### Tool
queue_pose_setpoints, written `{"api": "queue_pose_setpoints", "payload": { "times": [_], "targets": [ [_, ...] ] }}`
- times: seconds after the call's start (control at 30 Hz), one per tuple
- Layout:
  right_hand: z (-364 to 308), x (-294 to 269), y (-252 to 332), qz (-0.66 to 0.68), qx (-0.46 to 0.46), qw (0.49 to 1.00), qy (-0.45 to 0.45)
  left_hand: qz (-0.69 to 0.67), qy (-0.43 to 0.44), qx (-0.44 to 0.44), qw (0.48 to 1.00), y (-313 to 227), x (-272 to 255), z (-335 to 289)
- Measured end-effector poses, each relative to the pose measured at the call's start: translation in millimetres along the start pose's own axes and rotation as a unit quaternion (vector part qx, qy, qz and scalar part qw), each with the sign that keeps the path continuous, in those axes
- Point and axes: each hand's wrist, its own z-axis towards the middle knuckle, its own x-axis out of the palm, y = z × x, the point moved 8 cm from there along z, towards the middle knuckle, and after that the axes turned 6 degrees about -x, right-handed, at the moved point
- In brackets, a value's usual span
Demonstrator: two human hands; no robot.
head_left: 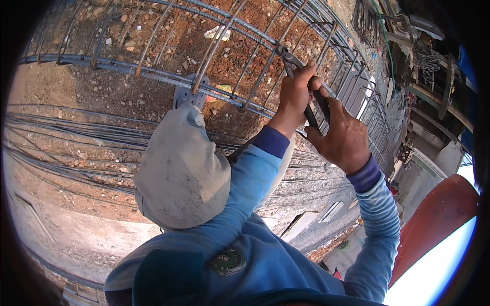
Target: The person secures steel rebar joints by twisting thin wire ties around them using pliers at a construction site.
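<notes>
A pair of pincers (291,62) has its jaws at a crossing of steel bars in the rebar cage (250,34); whether a tie wire sits in them is too small to tell. Just below the jaws, my left hand (292,97) is closed around the tool, thumb uppermost. My right hand (344,133) grips the dark handles from the right, with its fingers bent over them and its thumb lower down. Parts of the handles are hidden behind the fingers. Both forearms are in blue sleeves with dark cuffs.
The cage curves across the top and down the right side. Long loose bars (76,132) lie on stony soil at the left. My pale trouser knee (184,173) is bent beneath the cage, a grey shoe (190,92) beyond it. Timber scraps (444,102) are piled at the far right.
</notes>
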Motion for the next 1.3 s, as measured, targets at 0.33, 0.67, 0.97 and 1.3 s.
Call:
{"api": "queue_pose_setpoints", "payload": {
  "times": [0.33,0.67,0.97,1.3],
  "targets": [
    [6,6,-27,-0.028,-0.047,0.998,0.01,0.097,-0.141,0.065,0.983,3,-4,9],
    [13,28,-45,0.464,0.094,0.842,0.258,0.026,-0.098,0.132,0.986,-14,-4,2],
    [18,5,-20,0.642,0.237,0.699,0.208,-0.022,-0.028,-0.038,0.999,-20,3,17],
    [-1,76,30,0.702,0.217,0.678,0.021,-0.337,0.375,-0.13,0.854,-11,3,12]
  ]
}}
